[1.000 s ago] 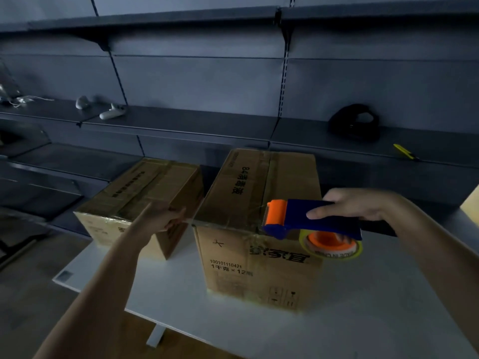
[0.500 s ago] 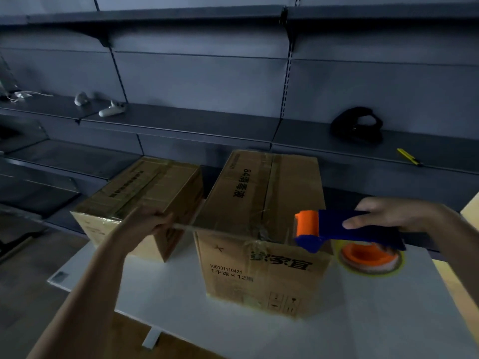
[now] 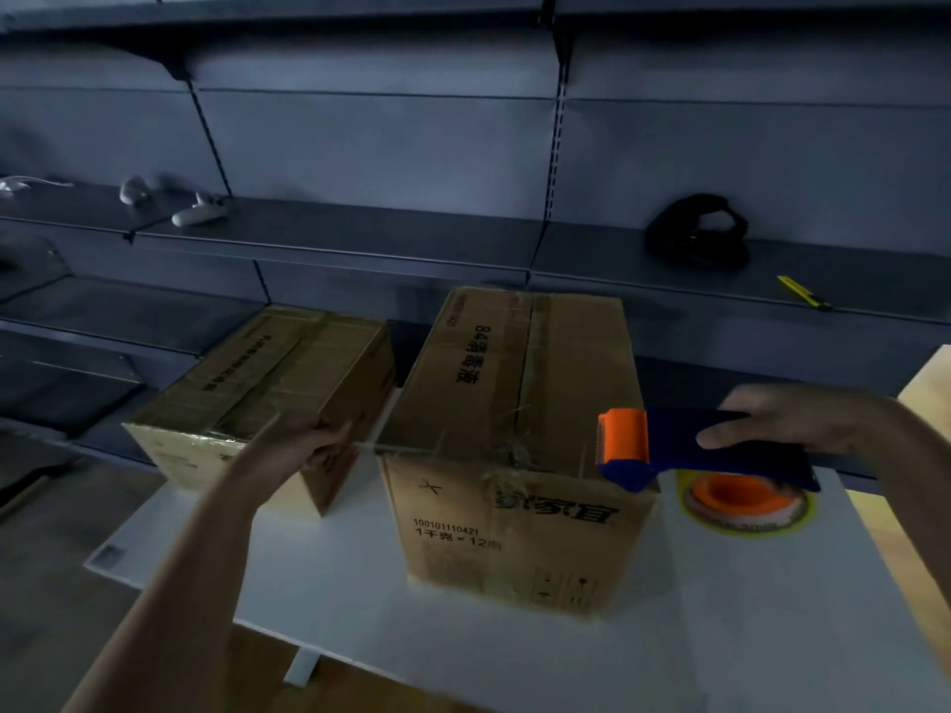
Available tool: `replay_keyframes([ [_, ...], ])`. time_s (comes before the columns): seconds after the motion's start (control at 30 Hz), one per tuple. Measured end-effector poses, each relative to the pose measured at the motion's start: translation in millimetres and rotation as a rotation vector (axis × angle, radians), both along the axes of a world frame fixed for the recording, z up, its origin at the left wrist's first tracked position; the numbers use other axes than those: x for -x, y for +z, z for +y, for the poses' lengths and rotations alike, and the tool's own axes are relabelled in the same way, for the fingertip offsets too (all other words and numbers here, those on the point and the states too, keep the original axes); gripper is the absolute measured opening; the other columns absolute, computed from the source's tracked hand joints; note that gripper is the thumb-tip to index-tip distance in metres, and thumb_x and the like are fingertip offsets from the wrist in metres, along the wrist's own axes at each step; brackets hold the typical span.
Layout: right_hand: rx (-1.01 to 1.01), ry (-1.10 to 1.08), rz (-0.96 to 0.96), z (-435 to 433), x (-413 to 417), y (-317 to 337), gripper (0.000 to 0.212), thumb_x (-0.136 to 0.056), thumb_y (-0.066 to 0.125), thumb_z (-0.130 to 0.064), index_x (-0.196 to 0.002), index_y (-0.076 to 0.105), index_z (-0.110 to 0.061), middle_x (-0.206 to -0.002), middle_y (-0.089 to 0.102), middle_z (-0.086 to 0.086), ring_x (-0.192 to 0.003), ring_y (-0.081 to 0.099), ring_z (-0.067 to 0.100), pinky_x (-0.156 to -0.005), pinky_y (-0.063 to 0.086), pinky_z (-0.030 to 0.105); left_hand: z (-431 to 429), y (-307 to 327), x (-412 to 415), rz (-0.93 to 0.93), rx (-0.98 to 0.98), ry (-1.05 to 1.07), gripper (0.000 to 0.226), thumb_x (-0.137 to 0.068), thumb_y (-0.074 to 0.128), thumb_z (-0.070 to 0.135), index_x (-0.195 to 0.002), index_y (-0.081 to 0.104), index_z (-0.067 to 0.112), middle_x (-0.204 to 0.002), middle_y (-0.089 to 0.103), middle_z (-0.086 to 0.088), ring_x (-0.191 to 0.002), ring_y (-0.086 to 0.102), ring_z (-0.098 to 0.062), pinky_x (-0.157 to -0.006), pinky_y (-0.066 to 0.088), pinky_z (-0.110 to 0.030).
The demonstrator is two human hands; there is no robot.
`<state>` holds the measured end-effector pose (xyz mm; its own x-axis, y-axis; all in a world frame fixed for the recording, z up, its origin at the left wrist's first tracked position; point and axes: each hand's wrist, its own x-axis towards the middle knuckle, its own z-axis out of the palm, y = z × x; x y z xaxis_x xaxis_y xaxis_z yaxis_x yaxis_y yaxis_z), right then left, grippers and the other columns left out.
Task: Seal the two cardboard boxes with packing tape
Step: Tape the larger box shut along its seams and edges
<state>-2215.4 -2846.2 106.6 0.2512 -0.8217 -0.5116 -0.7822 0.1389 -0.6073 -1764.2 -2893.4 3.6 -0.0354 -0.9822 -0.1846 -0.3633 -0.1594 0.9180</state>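
With the left hand (image 3: 309, 445) pinching the clear packing tape (image 3: 393, 447) and the right hand (image 3: 787, 424), grip wrapped round the blue-and-orange plastic tape dispenser (image 3: 669, 447), at the near top edge of the taller brown cardboard box (image 3: 566, 378) (on the white desk (image 3: 772, 609)), hold it taut and level.
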Motion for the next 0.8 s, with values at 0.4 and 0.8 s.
replay_keyframes([
  [0.4,-0.057,-0.011,0.010,1,-2,-4,0.066,-0.031,0.077,-0.075,-0.062,0.070,-0.017,-0.064,0.064,0.005,-0.055,0.058,0.012,-0.048,0.041,0.020,-1,-39,0,0.111,-0.062,0.007,0.008,-0.090,0.051,0.001,-0.082,0.052,0.002,-0.066,0.040,-0.012,-0.054,0.037,-0.018,-0.052,0.026,-0.028],
  [0.8,-0.031,-0.026,0.022,-1,2,-4,0.084,-0.021,0.076,-0.078,-0.071,0.067,-0.010,-0.066,0.064,0.004,-0.058,0.059,0.012,-0.048,0.041,0.019,19,-57,38,0.568,-0.135,0.141,0.029,-0.098,0.037,0.003,-0.070,0.039,0.010,-0.049,0.031,0.002,-0.037,0.029,-0.006,-0.037,0.025,-0.017],
])
